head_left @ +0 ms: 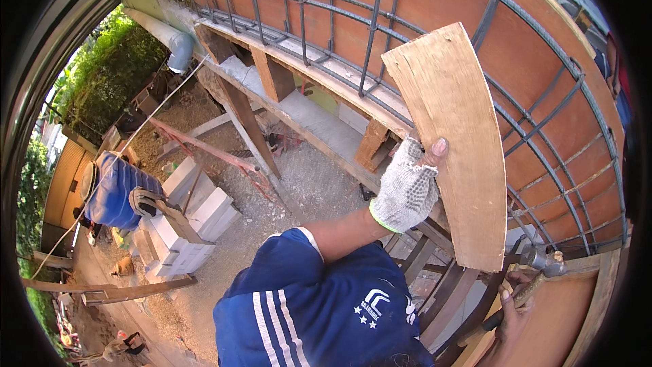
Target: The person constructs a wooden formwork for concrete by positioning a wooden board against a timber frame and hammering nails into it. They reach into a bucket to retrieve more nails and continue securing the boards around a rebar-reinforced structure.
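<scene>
In a white knitted glove with bare fingertips, my left hand (406,190) grips the edge of a flat plywood piece (468,149). Its thumb lies on the face of the piece; the other fingers are hidden behind it. The plywood stands on end, tilted, in front of a steel rebar cage (375,20). At the lower right, my bare right hand (514,312) is wrapped round the handle of a hammer (545,262). The hammer's metal head lies beside the lower end of the plywood, near the corner of a wooden frame (604,299).
Reddish-brown formwork panels (435,0) back the rebar. A timber ledge with upright blocks (274,75) runs below it. Far down on the ground stand a blue drum (115,190) and stacked white blocks (193,231). Wooden slats (448,299) lie below the plywood.
</scene>
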Demonstrator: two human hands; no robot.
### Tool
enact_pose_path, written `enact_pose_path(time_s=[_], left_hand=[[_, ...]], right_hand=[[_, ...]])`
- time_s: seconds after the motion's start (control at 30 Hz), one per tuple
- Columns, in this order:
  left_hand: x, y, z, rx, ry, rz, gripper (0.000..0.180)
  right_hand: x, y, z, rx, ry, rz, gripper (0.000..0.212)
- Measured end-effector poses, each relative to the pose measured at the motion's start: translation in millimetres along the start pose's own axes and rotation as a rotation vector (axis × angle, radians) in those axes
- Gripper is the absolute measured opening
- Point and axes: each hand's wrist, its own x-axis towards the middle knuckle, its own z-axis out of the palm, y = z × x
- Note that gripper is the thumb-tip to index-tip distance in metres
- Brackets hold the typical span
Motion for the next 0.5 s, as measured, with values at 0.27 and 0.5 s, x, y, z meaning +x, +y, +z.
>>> enact_pose_path(time_s=[0.27,0.5], left_hand=[[-7,-38,-24,-0.014,0.204,-0.186,0.061],[-32,-63,-59,0.223,0.168,-0.323,0.050]], right_hand=[[5,14,15,0.421,-0.035,0.093,0.029],[5,45,2,0.371,0.077,0.162,0.034]])
